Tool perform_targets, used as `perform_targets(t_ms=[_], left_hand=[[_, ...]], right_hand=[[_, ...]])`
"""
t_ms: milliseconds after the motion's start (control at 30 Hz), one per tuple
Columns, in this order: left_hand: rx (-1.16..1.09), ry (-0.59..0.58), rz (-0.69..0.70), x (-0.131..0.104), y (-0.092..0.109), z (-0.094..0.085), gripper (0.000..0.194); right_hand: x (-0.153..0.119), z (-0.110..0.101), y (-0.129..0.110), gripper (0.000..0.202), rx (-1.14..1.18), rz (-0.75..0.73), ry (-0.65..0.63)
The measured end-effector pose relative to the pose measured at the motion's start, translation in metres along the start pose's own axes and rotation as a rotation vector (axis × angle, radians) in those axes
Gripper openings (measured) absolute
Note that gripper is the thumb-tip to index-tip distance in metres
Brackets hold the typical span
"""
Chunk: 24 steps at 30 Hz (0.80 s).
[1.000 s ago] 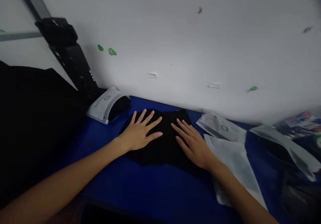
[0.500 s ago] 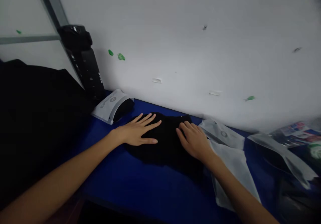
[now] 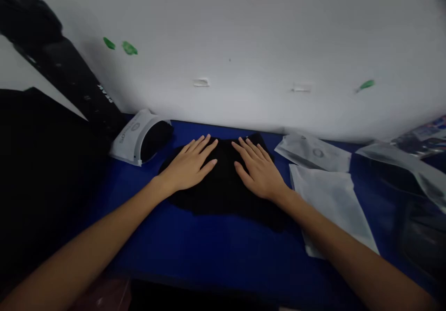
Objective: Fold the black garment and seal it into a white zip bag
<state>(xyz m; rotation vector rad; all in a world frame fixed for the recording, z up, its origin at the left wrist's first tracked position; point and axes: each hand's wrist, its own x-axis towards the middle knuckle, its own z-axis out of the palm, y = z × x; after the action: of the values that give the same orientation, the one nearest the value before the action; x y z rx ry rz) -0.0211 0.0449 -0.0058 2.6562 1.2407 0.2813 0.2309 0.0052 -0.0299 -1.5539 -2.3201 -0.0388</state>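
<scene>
A piece of black cloth lies spread on the blue tabletop; its folds are too dark to make out what kind of item it is. My left hand rests flat on its left part, fingers spread. On the right part lies my right hand, also flat with the fingers stretched out. Neither hand grips anything. Close to my right wrist are two frosted zip bags, one small bag at the back and a larger bag partly under my forearm.
At the back left a frosted zip pouch holds something black. A tall black bottle-like object leans by the white wall. A large black shape fills the left side. More plastic bags lie at the right.
My right hand has gone from curled fingers on the cloth to lying flat with fingers stretched. My left hand stays flat on the cloth. The camera view has shifted.
</scene>
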Motion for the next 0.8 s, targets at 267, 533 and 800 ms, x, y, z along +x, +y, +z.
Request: perform_targets(t_ms=[267,533,800], left_hand=[[-0.06,0.056,-0.097,0.004,0.005,-0.011,0.079],[-0.239,0.304,0.07,0.006,0.0,-0.01,0.069],[-0.334,0.322,0.297,0.001,0.004,-0.007,0.049]], right_hand=[[0.0,-0.006,0.0,0.063,0.035,0.041,-0.014],[0.0,-0.004,0.005,0.064,0.066,0.03,-0.013],[-0.002,-0.012,-0.005,0.085,-0.037,-0.052,0.24]])
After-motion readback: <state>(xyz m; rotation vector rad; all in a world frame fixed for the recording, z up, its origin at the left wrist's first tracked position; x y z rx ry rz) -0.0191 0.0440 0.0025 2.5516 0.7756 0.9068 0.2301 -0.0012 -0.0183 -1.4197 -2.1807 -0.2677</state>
